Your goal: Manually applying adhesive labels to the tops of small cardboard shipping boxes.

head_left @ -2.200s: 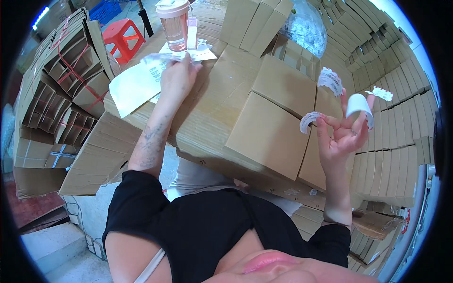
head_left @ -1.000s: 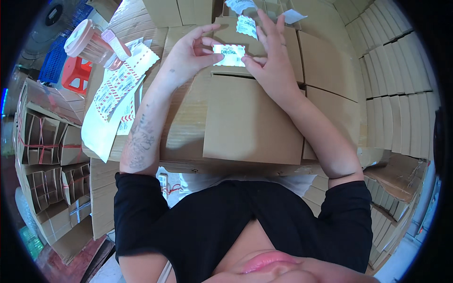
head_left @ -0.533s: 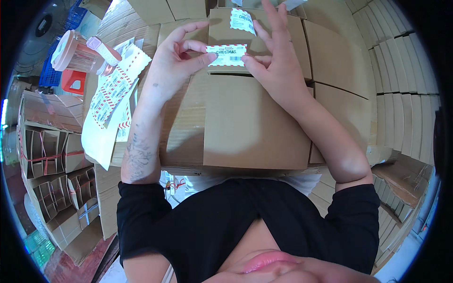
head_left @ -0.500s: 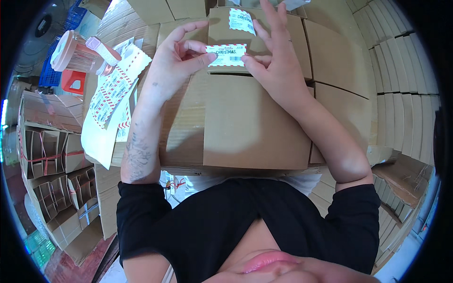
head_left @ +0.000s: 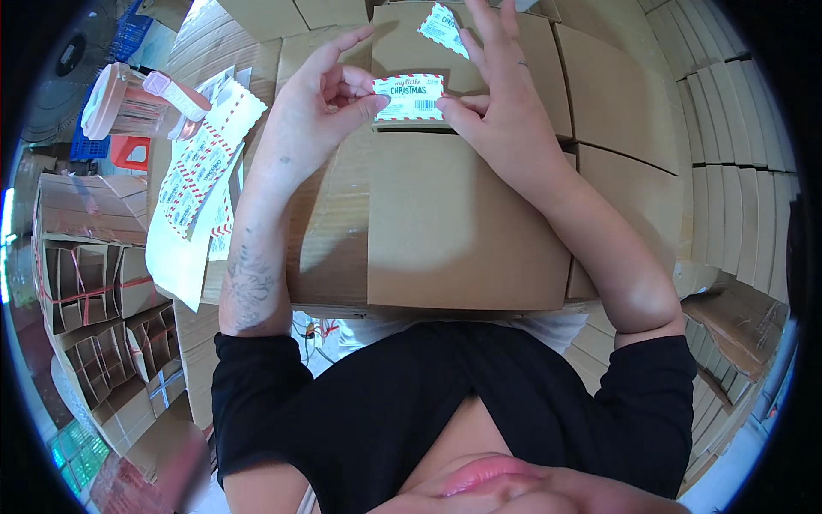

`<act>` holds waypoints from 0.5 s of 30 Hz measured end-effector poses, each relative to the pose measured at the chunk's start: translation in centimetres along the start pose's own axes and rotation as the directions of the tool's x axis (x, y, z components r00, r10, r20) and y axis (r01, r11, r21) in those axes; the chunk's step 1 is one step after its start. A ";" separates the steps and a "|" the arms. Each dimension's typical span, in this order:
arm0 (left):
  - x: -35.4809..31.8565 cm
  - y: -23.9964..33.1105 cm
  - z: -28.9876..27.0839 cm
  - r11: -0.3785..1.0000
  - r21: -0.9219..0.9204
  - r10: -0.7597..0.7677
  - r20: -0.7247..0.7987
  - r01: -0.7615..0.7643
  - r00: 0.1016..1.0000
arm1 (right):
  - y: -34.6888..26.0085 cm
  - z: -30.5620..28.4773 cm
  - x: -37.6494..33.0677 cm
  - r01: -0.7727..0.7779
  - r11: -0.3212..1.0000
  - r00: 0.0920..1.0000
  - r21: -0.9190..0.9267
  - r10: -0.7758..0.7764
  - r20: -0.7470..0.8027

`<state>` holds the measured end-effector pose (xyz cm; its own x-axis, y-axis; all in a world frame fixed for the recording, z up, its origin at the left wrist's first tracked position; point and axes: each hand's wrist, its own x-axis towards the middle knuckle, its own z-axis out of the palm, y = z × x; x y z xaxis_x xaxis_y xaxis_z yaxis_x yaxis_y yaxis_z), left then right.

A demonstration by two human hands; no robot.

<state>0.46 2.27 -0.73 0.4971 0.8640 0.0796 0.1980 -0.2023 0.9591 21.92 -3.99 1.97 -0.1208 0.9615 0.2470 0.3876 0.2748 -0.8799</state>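
Observation:
A small white label with a red-striped border [head_left: 408,90] stretches between my two hands. My left hand [head_left: 317,111] pinches its left end between thumb and fingers, index finger raised. The right end is pinched by my right hand [head_left: 509,116], whose other fingers point up and away. A second label of the same kind [head_left: 442,30] shows tilted beside my right fingertips; whether it clings to a finger or lies on the box, I cannot tell. The held label is over the near edge of a brown cardboard box [head_left: 390,51]. A closer brown box [head_left: 467,227] sits below my hands.
Sheets of similar labels [head_left: 205,167] lie at the left of the cardboard-covered table, beside a pink-lidded clear jar [head_left: 128,104]. More brown boxes [head_left: 634,206] stand at the right, with stacked flat cardboard [head_left: 732,214] beyond. Cardboard dividers [head_left: 94,287] fill the left side.
The second label has tilted further and shifted slightly away from me with my right fingers. Both hands keep their pinch on the held label, which has barely moved.

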 end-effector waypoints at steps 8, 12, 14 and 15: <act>0.0 -0.3 -0.2 0.998 0.068 0.008 0.037 -0.010 0.999 | 0.1 0.2 0.3 -0.072 0.997 0.997 -0.033 0.072 0.002; -0.4 0.4 -0.1 0.984 0.171 0.042 0.039 -0.048 0.998 | 2.0 0.4 0.4 -0.001 0.999 1.000 -0.054 0.001 0.001; -0.2 1.1 0.8 0.937 0.330 0.108 0.037 -0.114 0.994 | 6.0 0.5 1.9 -0.085 0.988 0.996 0.126 0.083 0.020; -0.1 1.1 1.0 0.861 0.481 0.170 0.036 -0.166 0.985 | 6.1 0.2 1.2 -0.089 0.989 0.996 0.121 0.088 0.015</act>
<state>1.52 1.50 0.02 0.5540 0.7997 0.2313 0.4944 -0.5396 0.6815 23.92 -1.16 -3.15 -0.1001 0.9816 0.1625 0.2836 0.1847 -0.9410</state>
